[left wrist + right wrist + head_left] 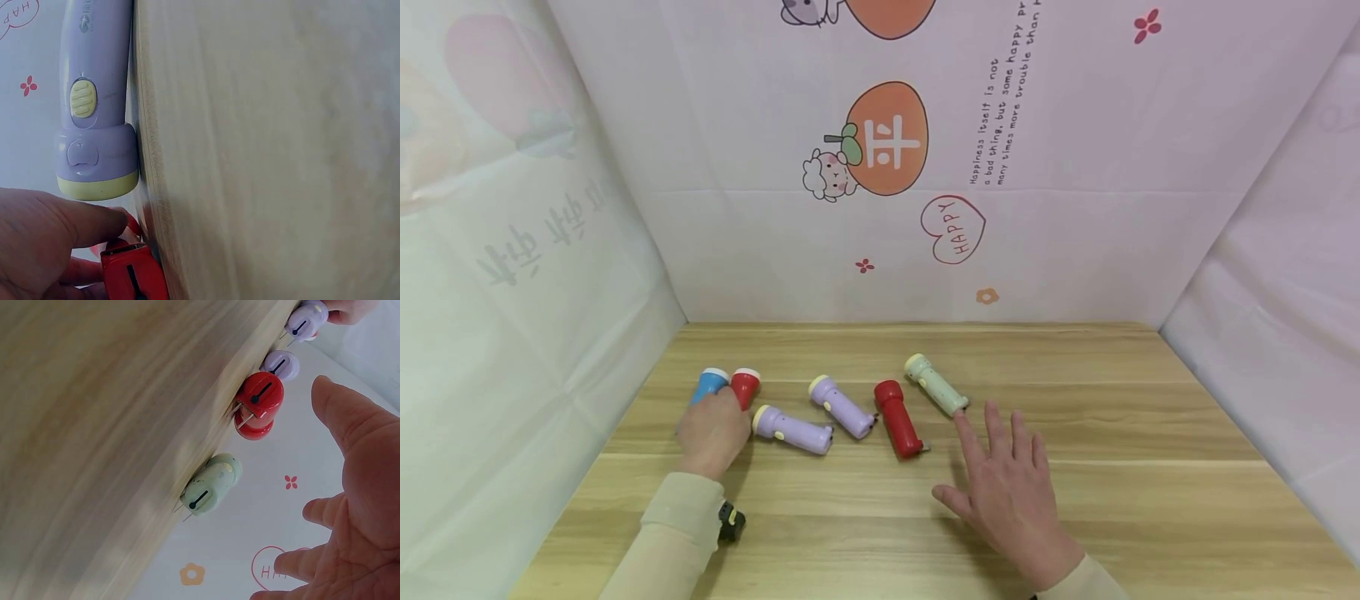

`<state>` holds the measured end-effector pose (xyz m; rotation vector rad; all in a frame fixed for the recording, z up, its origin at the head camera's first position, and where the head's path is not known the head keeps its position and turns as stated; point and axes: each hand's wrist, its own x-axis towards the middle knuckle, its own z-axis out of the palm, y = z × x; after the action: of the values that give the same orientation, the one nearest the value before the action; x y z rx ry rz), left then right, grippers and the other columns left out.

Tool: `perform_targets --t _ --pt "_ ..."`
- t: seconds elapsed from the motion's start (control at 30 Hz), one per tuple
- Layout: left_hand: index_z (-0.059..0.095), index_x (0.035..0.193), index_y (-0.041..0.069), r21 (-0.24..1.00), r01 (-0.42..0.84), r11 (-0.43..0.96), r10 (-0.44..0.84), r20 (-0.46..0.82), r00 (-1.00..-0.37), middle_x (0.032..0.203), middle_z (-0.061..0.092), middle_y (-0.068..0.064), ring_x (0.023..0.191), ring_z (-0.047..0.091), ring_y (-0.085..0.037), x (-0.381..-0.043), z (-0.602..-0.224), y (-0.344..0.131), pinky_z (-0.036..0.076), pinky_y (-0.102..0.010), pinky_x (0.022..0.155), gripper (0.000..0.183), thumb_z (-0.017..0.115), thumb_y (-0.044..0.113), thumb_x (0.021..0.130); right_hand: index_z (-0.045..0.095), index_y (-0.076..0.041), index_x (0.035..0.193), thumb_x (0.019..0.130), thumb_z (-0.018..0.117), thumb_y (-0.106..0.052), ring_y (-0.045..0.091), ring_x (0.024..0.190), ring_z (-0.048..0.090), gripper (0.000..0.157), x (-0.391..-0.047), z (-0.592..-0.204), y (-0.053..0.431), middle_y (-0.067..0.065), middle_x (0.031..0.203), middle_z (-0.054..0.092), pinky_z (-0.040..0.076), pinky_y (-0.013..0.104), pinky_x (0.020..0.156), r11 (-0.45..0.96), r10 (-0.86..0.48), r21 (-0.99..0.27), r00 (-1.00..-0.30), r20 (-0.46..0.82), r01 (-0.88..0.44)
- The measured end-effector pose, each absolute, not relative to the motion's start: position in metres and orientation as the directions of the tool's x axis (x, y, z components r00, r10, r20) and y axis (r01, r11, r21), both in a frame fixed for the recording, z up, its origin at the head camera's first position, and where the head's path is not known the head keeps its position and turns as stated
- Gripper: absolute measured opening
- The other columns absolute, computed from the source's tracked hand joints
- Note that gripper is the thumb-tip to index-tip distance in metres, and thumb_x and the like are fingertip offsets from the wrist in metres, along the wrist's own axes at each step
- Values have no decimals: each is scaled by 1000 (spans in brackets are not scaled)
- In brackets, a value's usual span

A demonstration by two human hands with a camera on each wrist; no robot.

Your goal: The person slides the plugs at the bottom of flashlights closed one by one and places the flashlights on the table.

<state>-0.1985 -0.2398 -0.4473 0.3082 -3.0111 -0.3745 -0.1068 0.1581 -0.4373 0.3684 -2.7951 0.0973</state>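
Note:
At the table's left, my left hand [715,429] grips a red flashlight with a white rim [746,385]; in the left wrist view the thumb lies along the red flashlight [134,272]. A blue flashlight [709,383] lies beside it, its lower part hidden by the hand. Just to the right is a purple flashlight [793,431] with a yellow rim. My right hand [1011,492] is spread, palm down, with its index fingertip right at the tail of a pale green flashlight [936,385]. Nothing is held in it.
Between the hands lie a second purple flashlight [844,408] and an all-red flashlight [898,421]. The wooden table [1150,483] is bounded by white printed cloth [1075,233] at the back and both sides.

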Motion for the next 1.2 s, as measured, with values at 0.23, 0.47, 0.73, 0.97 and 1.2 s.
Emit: perform_targets --t 0.23,0.47,0.73,0.97,1.2 --pt "62 105 -10 245 -195 950 -210 39 -977 88 66 -22 76 65 -36 -198 -443 -238 53 -52 62 40 69 28 96 44 -15 159 81 76 -69 61 142 38 100 -107 -437 158 32 159 40 36 75 110 964 -246 -21 -914 323 -266" --pt "62 106 -11 247 -195 949 -208 25 -978 88 65 -22 77 64 -36 -197 -441 -238 53 -51 63 40 68 28 96 44 -15 159 82 75 -69 61 143 38 99 -107 -436 157 32 159 39 35 75 110 964 -244 -21 -916 318 -264" --pt "61 105 -9 265 -207 942 -217 7 -976 85 63 -18 74 62 -33 -195 -438 -238 51 -48 59 37 65 27 97 42 -15 159 82 75 -69 61 143 36 100 -107 -435 156 31 160 38 35 75 111 966 -232 -37 -924 305 -255" --pt "62 101 -6 282 -201 938 -216 23 -976 84 63 -16 74 63 -32 -192 -429 -237 50 -46 55 33 63 27 97 44 -15 159 81 76 -69 61 142 38 100 -106 -434 155 31 159 40 36 74 110 964 -239 -34 -918 318 -263" --pt "64 110 -2 270 -115 956 -155 129 -979 90 67 -18 78 65 -34 -189 -422 -231 50 -47 55 28 64 22 94 43 -15 159 82 76 -68 61 143 37 100 -105 -434 155 31 159 40 35 74 111 964 -237 -38 -919 314 -262"
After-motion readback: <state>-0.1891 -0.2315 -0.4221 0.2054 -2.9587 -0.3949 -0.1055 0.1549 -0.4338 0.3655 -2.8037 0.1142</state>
